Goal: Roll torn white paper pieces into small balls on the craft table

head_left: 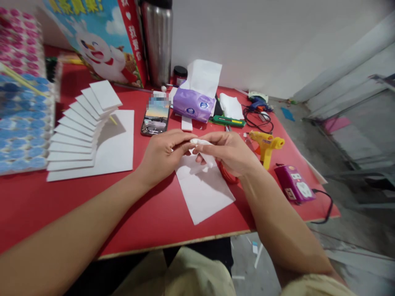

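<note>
My left hand (pixel 165 154) and my right hand (pixel 230 150) meet above the middle of the red table. Between their fingertips is a small white piece of tissue (pixel 207 153), folded or rolled up. Both hands are closed on it, thumbs and forefingers pinching. Whether anything is wrapped inside cannot be seen. Beneath them lies a flat white tissue sheet (pixel 210 193). The red handles of scissors (pixel 228 174) show partly under my right wrist, with the rest mostly covered.
A white stair-like card model (pixel 77 135) stands left, beside trays of blue paper flowers (pixel 23 123). Behind are a phone (pixel 156 117), a purple tissue pack (pixel 194 102) and a green cutter (pixel 228 121). A yellow glue gun (pixel 266 146) and purple power socket (pixel 294 185) sit right, with cables.
</note>
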{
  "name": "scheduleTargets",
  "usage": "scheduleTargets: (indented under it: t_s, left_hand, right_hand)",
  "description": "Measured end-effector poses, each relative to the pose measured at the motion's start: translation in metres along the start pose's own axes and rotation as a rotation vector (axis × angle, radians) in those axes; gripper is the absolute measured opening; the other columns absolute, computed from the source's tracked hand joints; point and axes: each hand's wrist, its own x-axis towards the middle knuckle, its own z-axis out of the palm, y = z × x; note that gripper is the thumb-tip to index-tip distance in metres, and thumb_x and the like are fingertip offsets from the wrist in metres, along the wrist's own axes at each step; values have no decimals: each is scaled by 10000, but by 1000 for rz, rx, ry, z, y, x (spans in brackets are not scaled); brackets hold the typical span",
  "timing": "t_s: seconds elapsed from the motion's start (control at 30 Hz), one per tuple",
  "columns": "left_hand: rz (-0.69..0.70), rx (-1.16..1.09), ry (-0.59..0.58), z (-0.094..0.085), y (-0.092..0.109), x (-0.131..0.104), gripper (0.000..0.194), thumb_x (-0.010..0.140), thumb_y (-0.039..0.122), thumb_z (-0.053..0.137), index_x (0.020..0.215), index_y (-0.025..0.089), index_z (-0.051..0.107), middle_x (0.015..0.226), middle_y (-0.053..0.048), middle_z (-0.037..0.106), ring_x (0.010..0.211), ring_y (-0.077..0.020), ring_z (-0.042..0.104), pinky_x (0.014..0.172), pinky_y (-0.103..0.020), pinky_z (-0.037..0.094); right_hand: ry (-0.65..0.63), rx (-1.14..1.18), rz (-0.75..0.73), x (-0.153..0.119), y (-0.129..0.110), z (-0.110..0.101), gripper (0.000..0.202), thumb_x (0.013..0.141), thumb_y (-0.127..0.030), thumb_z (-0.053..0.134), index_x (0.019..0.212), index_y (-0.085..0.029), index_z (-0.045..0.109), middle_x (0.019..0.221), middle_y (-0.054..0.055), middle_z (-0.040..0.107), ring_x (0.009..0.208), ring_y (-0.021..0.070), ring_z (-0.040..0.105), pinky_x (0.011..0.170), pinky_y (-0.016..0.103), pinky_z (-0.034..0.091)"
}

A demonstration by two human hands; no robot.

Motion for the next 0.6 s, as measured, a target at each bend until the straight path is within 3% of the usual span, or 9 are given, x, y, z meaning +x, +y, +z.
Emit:
scheduleTargets:
  t_s: [0.1, 0.23, 0.43, 0.5, 0.6]
  left_hand:
    - [-143, -143, -6, 1, 2, 1, 170, 946, 294, 662, 992, 182, 781, 886, -48, 765, 745, -164, 711, 694, -269, 573]
    - [-301, -322, -13, 3, 7, 3, 164, 910, 308, 705, 946, 154, 751, 805, -47, 757, 701, -160, 707, 677, -275, 588]
    - [-477, -501, 22, 8, 6, 2, 207, 875, 339, 741, 942, 144, 719, 633, -15, 696, 464, -121, 591, 454, -242, 495]
    - [-478, -491, 4, 6, 6, 2, 209, 882, 342, 735, 964, 150, 719, 611, -3, 679, 423, -107, 549, 407, -228, 443]
    - [-393, -429, -12, 0, 5, 5, 184, 869, 321, 753, 973, 171, 727, 630, 14, 668, 430, -94, 542, 403, -218, 411]
  right_hand:
    - [103, -89, -37, 0, -4, 3, 251, 722, -337, 866, 812, -152, 722, 743, 42, 740, 596, 139, 671, 560, 261, 546]
    - [165, -233, -169, -1, -3, 5, 249, 791, -376, 813, 814, -169, 677, 692, 19, 708, 555, 135, 647, 537, 263, 525]
    - [341, -767, -502, -8, 3, 12, 97, 872, -244, 678, 795, -199, 716, 755, 42, 721, 693, 166, 625, 676, 306, 470]
    - [318, -747, -479, -10, 1, 12, 84, 869, -271, 698, 828, -201, 721, 779, 51, 727, 721, 180, 640, 716, 323, 483]
    - [124, -332, -207, -7, -7, 5, 261, 847, -445, 758, 947, -215, 687, 823, 52, 747, 687, 197, 688, 675, 330, 537]
